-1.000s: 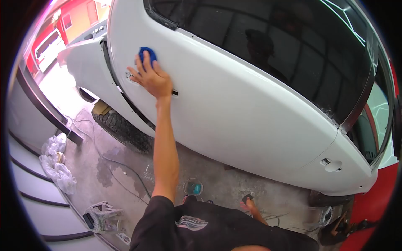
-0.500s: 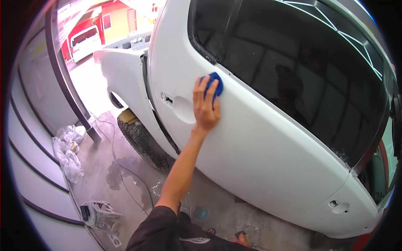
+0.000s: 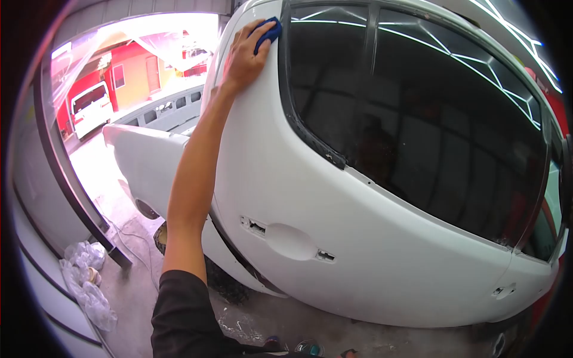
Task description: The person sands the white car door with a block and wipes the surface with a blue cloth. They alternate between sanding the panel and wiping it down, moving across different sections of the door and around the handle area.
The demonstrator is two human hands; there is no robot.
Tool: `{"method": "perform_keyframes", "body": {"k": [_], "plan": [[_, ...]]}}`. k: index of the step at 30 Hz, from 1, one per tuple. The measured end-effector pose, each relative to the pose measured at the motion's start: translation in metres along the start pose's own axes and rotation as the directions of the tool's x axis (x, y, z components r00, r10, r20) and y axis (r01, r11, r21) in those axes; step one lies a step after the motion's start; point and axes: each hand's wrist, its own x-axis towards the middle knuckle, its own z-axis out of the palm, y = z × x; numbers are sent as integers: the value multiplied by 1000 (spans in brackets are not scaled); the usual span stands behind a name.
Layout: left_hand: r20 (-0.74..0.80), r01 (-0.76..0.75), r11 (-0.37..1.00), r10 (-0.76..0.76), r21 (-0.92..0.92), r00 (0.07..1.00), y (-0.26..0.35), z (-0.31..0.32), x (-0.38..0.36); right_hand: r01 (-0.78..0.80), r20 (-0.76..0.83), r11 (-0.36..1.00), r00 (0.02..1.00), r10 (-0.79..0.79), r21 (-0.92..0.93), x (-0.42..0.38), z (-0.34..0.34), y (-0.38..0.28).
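My left hand [image 3: 243, 62] reaches up the vehicle's rear pillar, its fingers bent over a folded blue cloth [image 3: 270, 34]. The cloth lies against the white pillar, just left of the dark side window [image 3: 430, 119]. Below is the white door [image 3: 370, 238] of a pickup, with a matte-looking surface. Its handle is absent, leaving a rounded recess [image 3: 292, 241] between two cut-outs. My right hand is out of the picture.
The white truck bed panel [image 3: 149, 161] stands left of the cab, above a partly hidden tyre. Clear plastic bags [image 3: 89, 280] lie by the left wall. A hose [image 3: 134, 235] runs across the floor. Beyond the opening, a white vehicle [image 3: 91, 110] is parked.
My left hand has slid with the blue cloth from the door below the window up to the pillar beside it. The camera view has shifted upward.
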Motion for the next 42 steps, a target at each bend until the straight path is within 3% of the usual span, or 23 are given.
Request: {"method": "perform_keyframes", "body": {"k": [3, 5, 8, 10, 12, 13, 14, 16, 19, 22, 25, 30, 33, 36, 41, 42], "plan": [[29, -115, 991, 113, 63, 993, -35, 26, 61, -6, 13, 999, 1000, 5, 44, 17, 35, 1], [250, 90, 993, -108, 82, 962, -54, 27, 101, -24, 30, 997, 999, 21, 76, 28, 52, 8], [7, 293, 930, -302, 221, 953, -73, 41, 92, -66, 77, 986, 996, 55, 154, 53, 64, 41], [-71, 472, 843, -471, 258, 880, -72, 35, 55, -106, 132, 964, 988, 76, 242, 54, 69, 53], [-135, 627, 728, -616, 277, 776, -62, 18, 1, -77, 67, 996, 995, 75, 37, 43, 77, 38], [-165, 660, 715, -640, 230, 751, -30, 2, -26, -102, 45, 994, 994, 101, 28, 37, 76, 40], [-193, 691, 701, -664, 179, 723, 4, -17, -53, -127, 23, 992, 992, 126, 19, 34, 75, 42], [-179, 732, 653, -710, 195, 681, 34, -41, -114, -29, 58, 999, 998, 26, 37, 24, 66, 52], [-203, 789, 602, -763, 118, 613, 81, -70, -196, -5, 23, 999, 1000, 6, -35, -14, 61, 9], [-255, 771, 628, -733, 105, 631, 111, -79, -282, 42, -22, 979, 999, -48, -198, 5, 34, -5], [-288, 824, 566, -793, -24, 536, 149, -88, -347, 49, -35, 952, 997, -62, -302, -9, 19, -42], [-419, 927, 309, -886, -214, 198, 210, -70, -447, 97, -21, 942, 994, -109, -321, -14, 14, -50], [-413, 951, 211, -905, -228, 102, 269, -55, -482, 53, 6, 947, 999, -54, -318, 2, 3, -21], [-377, 964, 198, -919, -180, 118, 297, -55, -482, 8, 44, 955, 999, 6, -298, 13, 3, 3], [-298, 768, 640, -735, -9, 609, 168, -88, -390, -78, 9, 972, 997, 82, -220, -30, 7, 18], [-247, 731, 682, -713, -22, 657, 143, -95, -353, -84, -7, 971, 996, 84, -223, -29, 6, 25]]}}
